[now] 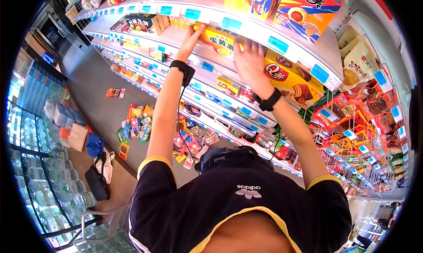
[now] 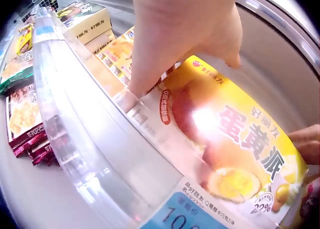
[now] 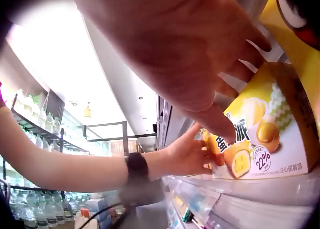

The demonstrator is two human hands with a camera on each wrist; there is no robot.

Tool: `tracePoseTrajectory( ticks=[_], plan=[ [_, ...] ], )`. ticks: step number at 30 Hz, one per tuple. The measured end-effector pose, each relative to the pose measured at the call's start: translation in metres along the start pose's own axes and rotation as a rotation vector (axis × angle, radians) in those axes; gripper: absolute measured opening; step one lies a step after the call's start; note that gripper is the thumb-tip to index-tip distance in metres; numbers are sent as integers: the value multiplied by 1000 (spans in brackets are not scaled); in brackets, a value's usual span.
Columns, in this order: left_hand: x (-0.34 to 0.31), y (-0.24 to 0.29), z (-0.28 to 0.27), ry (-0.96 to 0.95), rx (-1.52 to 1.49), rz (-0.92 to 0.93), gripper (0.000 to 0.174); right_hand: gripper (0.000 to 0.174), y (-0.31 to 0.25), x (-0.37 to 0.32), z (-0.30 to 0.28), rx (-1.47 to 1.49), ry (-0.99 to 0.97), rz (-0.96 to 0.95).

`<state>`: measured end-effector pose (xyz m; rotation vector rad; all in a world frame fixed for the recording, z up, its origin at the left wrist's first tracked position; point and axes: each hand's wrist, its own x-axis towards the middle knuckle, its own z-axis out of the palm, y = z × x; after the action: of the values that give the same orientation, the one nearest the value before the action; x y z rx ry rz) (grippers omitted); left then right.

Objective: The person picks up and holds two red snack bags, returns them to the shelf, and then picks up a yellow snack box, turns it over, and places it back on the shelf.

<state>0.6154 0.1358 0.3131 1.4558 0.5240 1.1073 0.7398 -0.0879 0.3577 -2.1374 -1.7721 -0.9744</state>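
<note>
A yellow-and-white pie box (image 1: 220, 44) lies on a shelf, its front facing out. My left hand (image 1: 189, 41) is at the box's left end; the left wrist view shows this hand (image 2: 185, 34) reaching over the end of the box (image 2: 235, 134), a digit low by its front. My right hand (image 1: 251, 63) grips the right end. In the right wrist view, the right hand's (image 3: 185, 54) thumb lies on the front of the box (image 3: 265, 134) and its fingers reach over the top, while the left hand (image 3: 185, 154) holds the far end.
To the right stands a yellow box (image 1: 293, 79) with a red logo. A dark-and-white box (image 1: 143, 24) is farther left on the shelf. A shelf with price tags (image 1: 275, 42) runs above. Snack packets (image 1: 139, 121) lie on the floor; bagged snacks (image 1: 365, 103) hang at right.
</note>
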Motion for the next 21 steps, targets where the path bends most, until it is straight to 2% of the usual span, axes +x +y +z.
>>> tracePoseTrajectory(
  ticks=[1,5,9,11,13,14,16,17,19,21],
  plan=[
    [-1,5,6,32,-76,-23,75,57,1,-3,-9,58,-2,-12],
    [-13,26,22,-17,31,-93,69,69,21,-20,-50,175,-49,-91],
    [1,-11,18,104,1,89,66,78,66,-43,-77,203,-86,-93],
    [8,-37,12,261,162,293,57,81,89,-47,-94,365,-416,130],
    [-38,19,38,425,353,477,53,83,117,-58,-82,458,-487,206],
    [-53,39,54,382,274,586,50,84,129,-61,-77,504,-513,250],
    [-90,67,87,231,159,505,45,85,145,-69,-72,471,-383,141],
    [-99,68,100,150,113,456,44,85,149,-73,-71,451,-323,83],
    [-105,53,118,28,156,524,44,86,154,-75,-81,396,-395,137],
    [-117,50,133,-103,166,434,46,87,153,-81,-92,359,-415,202]
  ],
)
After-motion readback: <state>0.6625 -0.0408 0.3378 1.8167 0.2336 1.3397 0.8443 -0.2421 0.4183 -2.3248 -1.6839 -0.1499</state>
